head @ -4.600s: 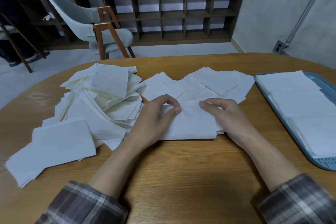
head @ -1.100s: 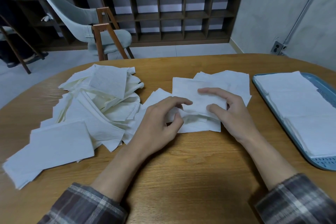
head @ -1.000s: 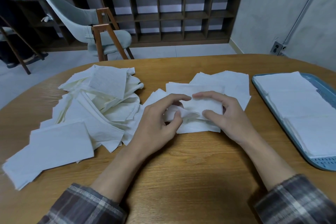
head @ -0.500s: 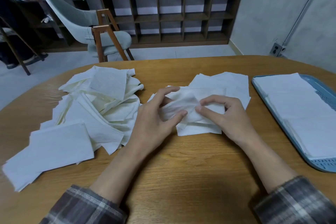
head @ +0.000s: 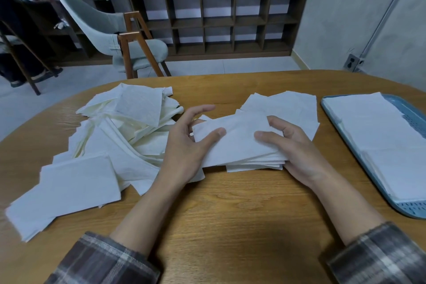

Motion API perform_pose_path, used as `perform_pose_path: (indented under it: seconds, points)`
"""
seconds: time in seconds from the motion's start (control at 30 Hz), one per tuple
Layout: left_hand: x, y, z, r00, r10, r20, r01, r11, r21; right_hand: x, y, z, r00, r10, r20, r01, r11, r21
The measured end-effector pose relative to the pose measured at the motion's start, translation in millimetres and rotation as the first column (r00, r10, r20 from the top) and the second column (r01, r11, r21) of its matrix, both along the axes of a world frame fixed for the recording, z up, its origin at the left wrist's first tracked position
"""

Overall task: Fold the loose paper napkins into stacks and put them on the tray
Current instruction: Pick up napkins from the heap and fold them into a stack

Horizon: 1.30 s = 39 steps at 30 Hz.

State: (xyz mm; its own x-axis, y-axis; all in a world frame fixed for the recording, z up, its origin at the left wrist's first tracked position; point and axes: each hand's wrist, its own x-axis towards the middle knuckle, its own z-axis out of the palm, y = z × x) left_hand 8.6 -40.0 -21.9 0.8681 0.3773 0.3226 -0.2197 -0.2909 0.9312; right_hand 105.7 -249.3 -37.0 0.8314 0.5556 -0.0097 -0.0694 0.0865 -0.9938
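Both grips have slid apart since half a second ago, from the middle of the top napkin out to its two ends, and the sheet that was bunched now lies flat on the stack (head: 239, 143).

My left grip (head: 184, 145) holds the end of the stack farther from the tray (head: 408, 211), thumb on top and fingers spread loosely behind the far edge. My right grip (head: 299, 147) grasps the end nearer the tray, thumb pressed on top and fingers curled over the far edge. The stack sits on the desk (head: 230, 219), near the tray but clear of its rim. The loose pile (head: 124, 136) lies well away from the tray, past my left grip, and a few flat napkins (head: 288, 108) lie just behind the stack. White folded napkins (head: 373, 131) already cover most of the tray.

I judge this paper to be very light, soft and limp, with no stiffness of its own. The layers will slide over each other and fan out, as the lower front edges already do. A one-sided pinch would let the far end droop and shed sheets. I would hold it at both short ends, thumbs above and fingers below, squeezing only enough to keep the layers together. Hard pressure would crease or tear it.
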Motion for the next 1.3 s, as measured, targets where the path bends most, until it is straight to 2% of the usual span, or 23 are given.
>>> perform_pose_path:
  seconds: [0.1,0.27,0.47,0.57,0.67,0.73,0.8,0.9,0.97,1.07,1.2,1.3]
  points:
    - [3.2,2.4,-7.2,0.999,-0.031,-0.029,0.031,0.999,-0.009,-4.6,3.6,-0.3,0.998,0.043,0.040,-0.042,0.999,-0.035]
    - [4.3,2.1,-11.2,0.997,-0.060,-0.043,0.059,0.998,-0.010,-6.3,6.3,-1.2,0.995,0.029,0.101,-0.021,0.996,-0.082]
    - [5.0,-0.2,-16.2,0.997,-0.020,-0.068,0.023,0.999,0.046,-8.9,7.1,0.6,0.981,0.008,0.192,0.014,0.993,-0.116]
    - [5.4,-3.6,-15.1,0.994,0.050,-0.092,-0.042,0.995,0.086,-8.0,4.1,3.8,0.997,0.009,0.080,-0.013,0.999,0.050]
    - [2.1,-5.9,-4.5,0.973,-0.086,-0.215,0.062,0.992,-0.113,-5.8,0.4,8.3,0.999,0.024,-0.026,-0.019,0.984,0.178]
    - [-0.6,-7.8,0.1,0.955,-0.195,-0.223,0.141,0.961,-0.237,-3.7,1.1,5.5,0.999,-0.022,0.028,0.019,0.993,0.120]
    - [-0.6,-8.3,-0.7,0.965,-0.184,-0.189,0.138,0.963,-0.230,-1.3,2.0,1.6,0.992,-0.054,0.118,0.052,0.999,0.015]
    - [1.6,-4.1,-7.2,0.981,-0.144,-0.128,0.123,0.980,-0.158,-2.0,0.5,2.0,0.994,-0.006,0.113,0.003,1.000,0.028]
    - [2.2,-1.9,-11.3,0.984,-0.138,-0.112,0.127,0.987,-0.099,-4.3,-0.1,3.2,0.976,0.019,0.218,-0.008,0.999,-0.048]
    - [3.9,-2.3,-17.4,0.993,-0.062,-0.104,0.074,0.991,0.110,-4.3,0.5,-0.1,0.946,-0.070,0.318,0.124,0.981,-0.152]
    - [7.3,4.3,-28.7,0.986,-0.025,-0.162,0.096,0.889,0.447,3.4,-2.9,-2.3,0.887,-0.298,0.353,0.362,0.923,-0.129]
    - [8.4,7.3,-37.4,0.974,-0.055,-0.222,0.173,0.812,0.557,9.2,-5.3,-6.7,0.853,-0.380,0.358,0.441,0.891,-0.106]
